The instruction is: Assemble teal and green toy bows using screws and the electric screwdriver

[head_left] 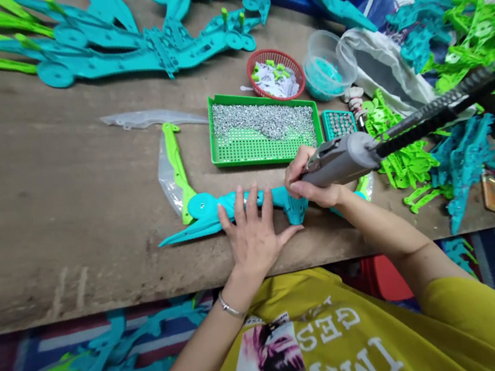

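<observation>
A teal plastic toy piece point(207, 212) lies along the near edge of the wooden table point(41, 201). My left hand point(253, 232) lies flat on it, fingers spread, pressing it down. My right hand point(311, 182) is wrapped round a grey powered screwdriver point(342, 159), whose tip sits over the teal piece just right of my left hand. A black cable sleeve point(452, 100) runs from the tool up to the right. A lime green part point(177, 169) rests against the teal piece's left end.
A green tray point(246, 151) of small silver screws sits just behind my hands, with a small teal box point(338, 123), a red basket point(275, 73) and a clear tub point(327, 64) beyond. Finished teal pieces point(134, 46) lie at the back. Heaps of green and teal parts point(452, 157) crowd the right.
</observation>
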Demonstrator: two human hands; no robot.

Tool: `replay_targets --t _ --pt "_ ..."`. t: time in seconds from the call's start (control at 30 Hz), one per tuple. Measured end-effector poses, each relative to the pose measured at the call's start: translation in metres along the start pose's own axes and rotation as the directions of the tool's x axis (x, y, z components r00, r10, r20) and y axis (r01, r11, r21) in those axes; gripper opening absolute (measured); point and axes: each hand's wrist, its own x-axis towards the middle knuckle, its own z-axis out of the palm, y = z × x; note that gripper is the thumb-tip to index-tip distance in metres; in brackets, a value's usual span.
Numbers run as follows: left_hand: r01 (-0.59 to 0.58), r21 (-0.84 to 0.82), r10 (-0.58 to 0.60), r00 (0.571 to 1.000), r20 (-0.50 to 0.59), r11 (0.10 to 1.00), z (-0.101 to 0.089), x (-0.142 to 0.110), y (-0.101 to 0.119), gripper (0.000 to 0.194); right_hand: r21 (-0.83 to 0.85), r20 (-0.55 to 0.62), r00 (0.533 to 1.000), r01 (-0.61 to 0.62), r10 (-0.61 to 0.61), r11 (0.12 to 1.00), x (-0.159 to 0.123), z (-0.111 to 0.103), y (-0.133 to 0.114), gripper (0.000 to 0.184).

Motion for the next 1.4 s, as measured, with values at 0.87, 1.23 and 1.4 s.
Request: replay_targets --t 0.87,1.23,1.4 --pt "-0.058 0.081 0.061 0.997 -0.036 0.995 -0.003 0.001 0.000 0.098 0.071 -0.510 0.848 0.212 -0.147 0.975 0.081 -0.040 0.065 0.037" --pt "-0.031 0.030 0.033 0.998 -0.050 0.999 -0.003 0.003 0.003 0.099 0.117 -0.492 0.860 0.221 -0.137 0.968 0.045 -0.031 -0.002 0.027" --pt "-0.020 0.003 0.020 0.998 -0.053 1.000 0.000 0.002 0.001 0.097 0.303 -0.235 0.969 0.148 -0.077 0.941 -0.025 -0.010 -0.044 0.020"
